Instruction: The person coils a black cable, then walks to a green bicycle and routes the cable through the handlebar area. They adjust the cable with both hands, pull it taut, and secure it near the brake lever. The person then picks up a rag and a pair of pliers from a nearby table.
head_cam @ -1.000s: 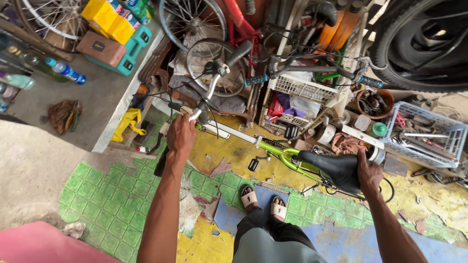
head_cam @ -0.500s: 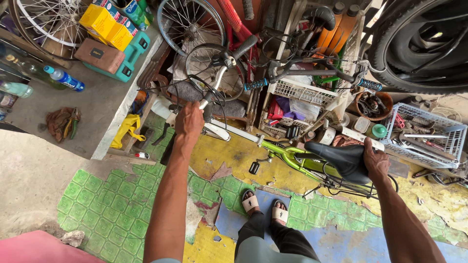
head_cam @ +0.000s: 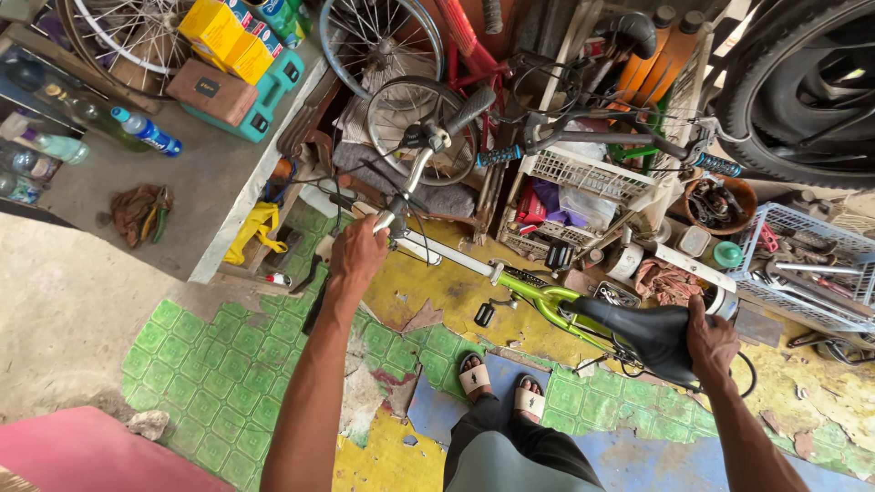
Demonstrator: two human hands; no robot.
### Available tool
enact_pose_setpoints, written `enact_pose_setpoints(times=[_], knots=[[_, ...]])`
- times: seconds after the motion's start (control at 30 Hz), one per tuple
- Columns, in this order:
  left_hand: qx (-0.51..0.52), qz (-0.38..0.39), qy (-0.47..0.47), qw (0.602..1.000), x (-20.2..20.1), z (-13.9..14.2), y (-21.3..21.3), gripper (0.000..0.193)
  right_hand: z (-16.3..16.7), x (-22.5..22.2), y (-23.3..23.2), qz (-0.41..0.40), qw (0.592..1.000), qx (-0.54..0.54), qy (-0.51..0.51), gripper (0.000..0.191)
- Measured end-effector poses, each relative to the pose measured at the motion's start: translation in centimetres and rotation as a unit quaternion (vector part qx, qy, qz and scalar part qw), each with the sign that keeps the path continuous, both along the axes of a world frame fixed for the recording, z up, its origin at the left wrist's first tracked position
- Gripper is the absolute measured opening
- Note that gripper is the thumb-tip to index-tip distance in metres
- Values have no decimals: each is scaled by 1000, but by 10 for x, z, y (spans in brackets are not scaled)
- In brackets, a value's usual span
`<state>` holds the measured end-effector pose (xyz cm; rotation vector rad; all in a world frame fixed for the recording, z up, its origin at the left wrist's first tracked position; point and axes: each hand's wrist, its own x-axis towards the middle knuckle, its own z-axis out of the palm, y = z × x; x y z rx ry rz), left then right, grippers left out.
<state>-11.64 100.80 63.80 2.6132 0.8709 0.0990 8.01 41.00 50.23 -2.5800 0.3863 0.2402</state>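
One lime-green metal bicycle (head_cam: 538,296), left hand (head_cam: 358,251) clenched round its handlebar grip, right hand (head_cam: 709,342) grasping its single black padded saddle (head_cam: 638,333).

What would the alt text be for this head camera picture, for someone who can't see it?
Seen from above, a standing person holds a small green bicycle: the left hand grips its handlebar and the right hand rests on the back of its black saddle. Wheels, tyres, baskets of parts and bottles crowd the cracked, painted floor around it.

Bike frame (head_cam: 538,296) spanned between left hand (head_cam: 357,251) at the handlebar (head_cam: 401,214) and right hand (head_cam: 709,339) on the saddle (head_cam: 638,333); crates (head_cam: 592,178) stacked behind.
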Motion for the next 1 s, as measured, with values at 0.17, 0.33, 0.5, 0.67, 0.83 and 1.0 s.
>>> enact_pose_setpoints(times=[0.17,0.33,0.5,0.67,0.83,1.0], knots=[[-13,-14,-36,999,-32,-7,-1,26,-1,-24,-6,-20,999,31,29,92],[-25,6,-42,999,-50,-17,-8,29,3,-35,-9,21,1000,14,3,87],[-13,19,-42,999,-76,-26,-16,29,6,-55,-16,68,997,32,10,81],[6,35,-87,996,-97,-41,-27,24,6,-60,-18,91,996,9,22,79],[136,11,-234,963,-124,-53,-60,44,24,-37,-15,209,974,-84,-27,73],[156,2,-269,950,-168,-50,-88,56,52,-43,31,318,916,0,-246,39]])
